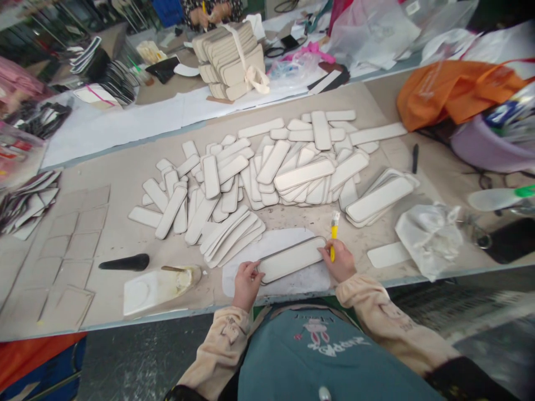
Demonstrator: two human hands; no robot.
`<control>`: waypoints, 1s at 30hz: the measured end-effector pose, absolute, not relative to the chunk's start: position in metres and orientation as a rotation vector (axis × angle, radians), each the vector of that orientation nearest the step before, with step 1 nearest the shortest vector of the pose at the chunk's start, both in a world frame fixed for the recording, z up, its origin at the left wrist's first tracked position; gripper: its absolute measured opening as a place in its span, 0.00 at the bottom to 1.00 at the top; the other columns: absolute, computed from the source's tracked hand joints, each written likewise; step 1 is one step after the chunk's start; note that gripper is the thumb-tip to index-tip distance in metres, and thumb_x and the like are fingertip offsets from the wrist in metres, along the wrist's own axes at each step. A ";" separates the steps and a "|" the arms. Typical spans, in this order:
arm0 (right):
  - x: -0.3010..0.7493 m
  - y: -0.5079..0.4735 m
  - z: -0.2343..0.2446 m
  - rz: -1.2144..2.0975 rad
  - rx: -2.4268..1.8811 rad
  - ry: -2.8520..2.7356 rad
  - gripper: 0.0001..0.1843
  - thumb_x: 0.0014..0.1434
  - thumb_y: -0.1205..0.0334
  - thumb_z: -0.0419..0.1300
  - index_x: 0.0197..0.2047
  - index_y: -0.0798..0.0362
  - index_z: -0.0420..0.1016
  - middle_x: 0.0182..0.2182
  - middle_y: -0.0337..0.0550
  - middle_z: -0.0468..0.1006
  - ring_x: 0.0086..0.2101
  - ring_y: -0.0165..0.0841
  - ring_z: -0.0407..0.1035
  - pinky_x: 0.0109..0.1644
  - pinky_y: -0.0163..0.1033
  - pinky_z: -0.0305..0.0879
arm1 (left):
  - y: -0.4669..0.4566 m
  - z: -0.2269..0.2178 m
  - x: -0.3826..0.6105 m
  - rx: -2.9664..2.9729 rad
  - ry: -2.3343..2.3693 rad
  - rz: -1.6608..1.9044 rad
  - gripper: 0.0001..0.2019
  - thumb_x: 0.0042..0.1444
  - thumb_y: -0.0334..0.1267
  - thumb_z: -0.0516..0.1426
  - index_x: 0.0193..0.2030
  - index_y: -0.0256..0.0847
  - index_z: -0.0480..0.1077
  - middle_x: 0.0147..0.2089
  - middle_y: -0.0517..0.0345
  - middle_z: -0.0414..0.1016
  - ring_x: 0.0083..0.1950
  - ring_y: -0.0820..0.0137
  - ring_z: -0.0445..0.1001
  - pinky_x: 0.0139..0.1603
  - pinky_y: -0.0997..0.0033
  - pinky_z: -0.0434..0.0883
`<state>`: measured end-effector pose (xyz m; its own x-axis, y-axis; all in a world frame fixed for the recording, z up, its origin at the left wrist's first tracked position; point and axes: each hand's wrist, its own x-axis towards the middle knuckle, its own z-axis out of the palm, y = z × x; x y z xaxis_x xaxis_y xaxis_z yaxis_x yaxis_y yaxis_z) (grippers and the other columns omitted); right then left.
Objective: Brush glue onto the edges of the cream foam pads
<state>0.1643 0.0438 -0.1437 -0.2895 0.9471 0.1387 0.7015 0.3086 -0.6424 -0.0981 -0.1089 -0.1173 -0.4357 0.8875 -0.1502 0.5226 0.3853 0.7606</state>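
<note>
A white oblong pad piece with a dark edge lies on a pale work sheet at the table's near edge. My left hand pinches its left end with curled fingers. My right hand rests at the piece's right end, closed round a yellow-handled brush that stands upright with its bristles up. Just beyond my hands, a large loose heap of the same white oblong pieces spreads over the table. A neater stack of them sits to the right.
A shallow white glue tray and a black tool lie to the left. A crumpled plastic bag and a single white piece lie to the right. A tied bundle of pieces stands far back, near another person's hands.
</note>
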 end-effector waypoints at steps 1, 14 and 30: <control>0.164 0.044 -0.144 0.648 -1.456 -2.073 0.08 0.57 0.55 0.55 0.34 0.49 0.61 0.28 0.39 0.68 0.31 0.36 0.66 0.35 0.40 0.63 | -0.110 -0.118 -0.098 1.222 2.101 0.869 0.14 0.49 0.34 0.58 0.45 0.41 0.71 0.41 0.56 0.66 0.30 0.76 0.70 0.34 0.69 0.73; 0.171 0.051 -0.150 0.642 -1.513 -1.935 0.13 0.54 0.52 0.57 0.39 0.48 0.62 0.33 0.41 0.72 0.36 0.38 0.69 0.40 0.44 0.67 | -0.107 -0.122 -0.101 1.242 2.137 0.804 0.15 0.49 0.40 0.56 0.44 0.38 0.70 0.41 0.53 0.66 0.28 0.73 0.70 0.33 0.66 0.73; 0.172 0.054 -0.147 0.686 -1.440 -2.007 0.09 0.53 0.59 0.57 0.38 0.49 0.62 0.35 0.42 0.73 0.38 0.38 0.69 0.43 0.44 0.66 | -0.104 -0.110 -0.086 1.284 2.287 0.723 0.10 0.46 0.34 0.55 0.37 0.40 0.65 0.31 0.57 0.67 0.35 0.65 0.68 0.38 0.62 0.68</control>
<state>0.1719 0.0537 -0.1471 -0.2576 0.9542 0.1519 0.6618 0.2888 -0.6918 -0.0864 -0.1035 -0.1102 -0.4868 0.8674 -0.1035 0.6501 0.4389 0.6203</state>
